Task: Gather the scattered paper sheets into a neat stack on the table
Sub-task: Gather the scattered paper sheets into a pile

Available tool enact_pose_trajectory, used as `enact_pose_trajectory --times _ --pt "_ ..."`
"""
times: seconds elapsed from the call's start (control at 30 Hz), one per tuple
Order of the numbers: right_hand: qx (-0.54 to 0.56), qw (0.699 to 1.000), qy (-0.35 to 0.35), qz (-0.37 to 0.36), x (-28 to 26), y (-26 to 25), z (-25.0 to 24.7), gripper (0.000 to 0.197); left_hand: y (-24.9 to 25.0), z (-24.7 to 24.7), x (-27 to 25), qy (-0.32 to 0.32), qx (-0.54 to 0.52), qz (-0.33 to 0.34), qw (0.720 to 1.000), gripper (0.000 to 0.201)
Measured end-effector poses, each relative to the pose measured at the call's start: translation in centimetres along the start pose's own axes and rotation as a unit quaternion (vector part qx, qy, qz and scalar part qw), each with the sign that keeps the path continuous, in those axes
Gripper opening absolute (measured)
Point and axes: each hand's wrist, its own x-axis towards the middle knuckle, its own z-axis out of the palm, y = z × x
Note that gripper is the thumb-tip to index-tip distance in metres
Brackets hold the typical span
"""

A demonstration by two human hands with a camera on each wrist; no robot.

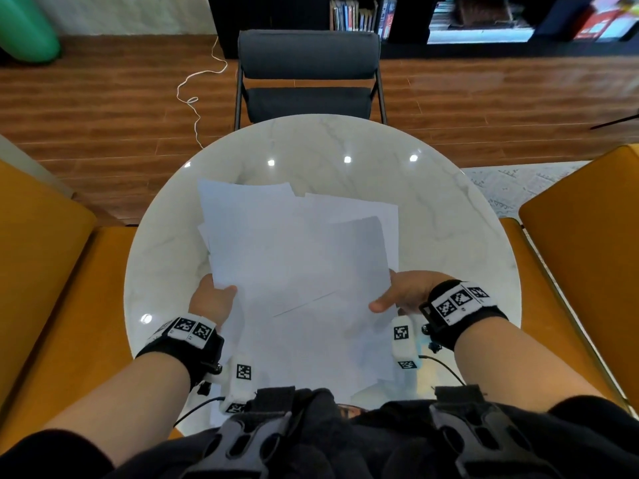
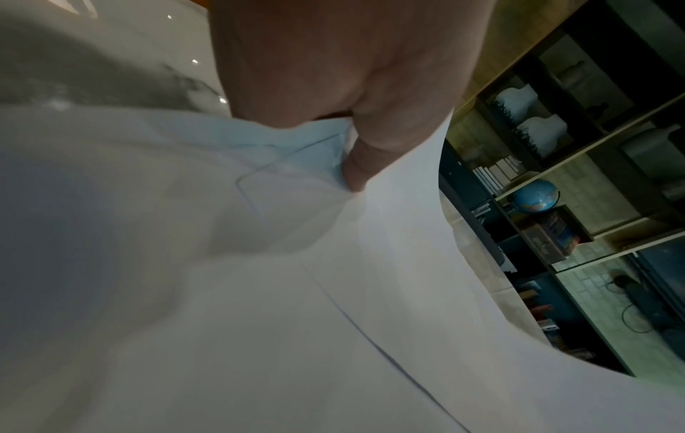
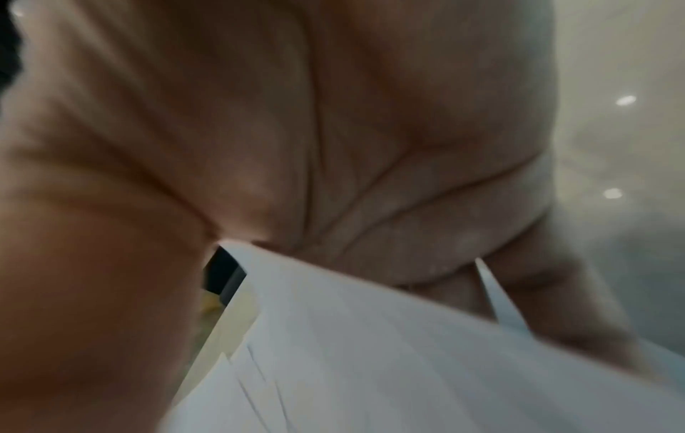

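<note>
Several white paper sheets (image 1: 297, 257) lie fanned and overlapping, held up over the round marble table (image 1: 449, 209). My left hand (image 1: 211, 299) grips the bundle's left edge, thumb on top and the other digits under the sheets. My right hand (image 1: 397, 295) pinches the right edge the same way, thumb on top. In the left wrist view the thumb (image 2: 370, 158) presses into the curved paper sheets (image 2: 259, 293). The right wrist view is blurred: my palm (image 3: 296, 131) fills it, above the paper sheets (image 3: 389, 351). More sheets (image 1: 321, 350) lie lower, close to my body.
A dark grey chair (image 1: 309, 74) stands at the table's far side. Mustard chairs flank it on the left (image 1: 45, 271) and right (image 1: 587, 236). A white cord (image 1: 197, 98) trails over the wooden floor. Bookshelves (image 1: 449, 19) line the back wall.
</note>
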Motion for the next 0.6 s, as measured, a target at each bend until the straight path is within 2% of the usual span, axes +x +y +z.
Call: enact_pose_trajectory --times 0.03,0.07,0.1,0.13,0.17,0.23,0.3,0.37,0.43,0.5,0.53,0.6 --pt "-0.029 0.999 0.023 -0.001 -0.2 -0.4 0.1 0.100 0.0 0.0 -0.1 0.009 -0.011 0.000 1.000 0.051" --pt "-0.058 0.994 0.090 -0.016 -1.0 -1.2 0.2 0.087 -0.1 0.1 -0.2 0.019 -0.032 0.003 0.999 0.054" --pt "-0.082 0.978 0.186 -0.037 -1.6 -1.7 0.2 0.065 -0.2 0.1 -0.2 0.028 -0.058 0.009 0.998 0.058" --pt "-0.084 0.950 0.296 -0.056 -2.0 -2.0 0.0 0.047 -0.2 0.0 -0.4 0.032 -0.081 0.020 0.996 0.066" --pt "-0.058 0.917 0.386 -0.078 -2.5 -2.2 -0.2 0.036 -0.3 -0.1 -0.4 0.030 -0.091 0.033 0.995 0.074" --pt "0.063 0.868 0.482 -0.099 -3.5 -2.6 -0.8 0.032 -0.5 -0.4 -0.2 0.017 -0.073 0.060 0.995 0.077" --pt "0.145 0.843 0.513 -0.073 -4.5 -2.6 -1.0 0.038 -0.5 -0.6 0.0 0.006 -0.059 0.076 0.995 0.067" --pt "0.109 0.834 0.539 -0.044 -4.7 -2.3 -1.3 0.046 -0.4 -0.6 -0.3 0.000 -0.054 0.070 0.996 0.063" --pt "0.088 0.853 0.515 -0.012 -4.6 -3.5 -0.7 0.052 -0.5 -0.4 -0.4 -0.003 -0.047 0.073 0.996 0.064" --pt "0.097 0.865 0.490 -0.042 -3.8 -3.7 0.2 0.052 -0.5 -0.1 -0.5 -0.014 -0.048 0.080 0.996 0.066" --pt "0.148 0.858 0.489 -0.058 -3.6 -3.9 0.4 0.048 -0.4 0.0 -0.5 -0.021 -0.047 0.079 0.996 0.067" --pt "0.254 0.817 0.509 -0.095 -3.4 -4.4 0.9 0.046 -0.3 0.1 -0.8 -0.028 -0.044 0.068 0.996 0.068"
